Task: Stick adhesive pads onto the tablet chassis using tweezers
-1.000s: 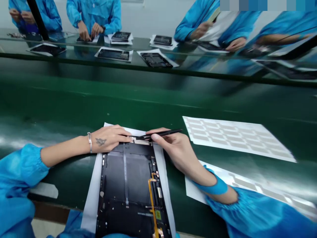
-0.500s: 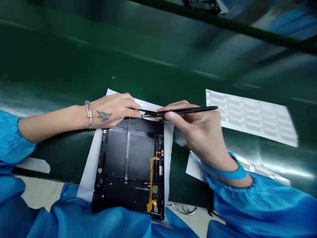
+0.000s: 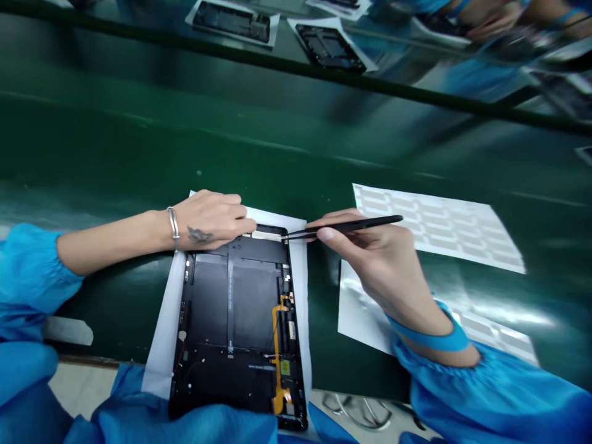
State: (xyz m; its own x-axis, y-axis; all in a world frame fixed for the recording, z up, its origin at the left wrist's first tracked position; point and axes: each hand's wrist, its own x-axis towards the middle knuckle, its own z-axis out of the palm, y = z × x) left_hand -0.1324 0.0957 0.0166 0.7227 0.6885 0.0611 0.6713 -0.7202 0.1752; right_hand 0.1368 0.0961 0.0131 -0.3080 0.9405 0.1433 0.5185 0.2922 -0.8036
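A black tablet housing (image 3: pixel 252 280) with its inside facing up lies on a white sheet (image 3: pixel 300 296). An orange flex cable (image 3: pixel 276 333) runs down its right side. Along the far edge sits a pale narrow strip (image 3: pixel 267 235). My left hand (image 3: pixel 213 217) rests over the far left corner, its fingers curled down at the strip's left end; whatever is under the fingertips is hidden. Black tweezers (image 3: pixel 356 224) are pinched in my right hand (image 3: pixel 370 246), their tips at the strip's right end near the far right corner.
To the right lie a white sheet of grey adhesive pieces (image 3: pixel 439 228) and a second sheet (image 3: pixel 363 311), partly under my right forearm. A pale strip (image 3: pixel 69 331) is at the near left. Beyond the dark rail are more housings (image 3: pixel 330 46) and another person's hands (image 3: pixel 494 21).
The tweezer tips have moved right along the far edge, away from my left fingertips, uncovering the pale strip. My left fingers are more curled. The view has tilted up, showing more beyond the rail.
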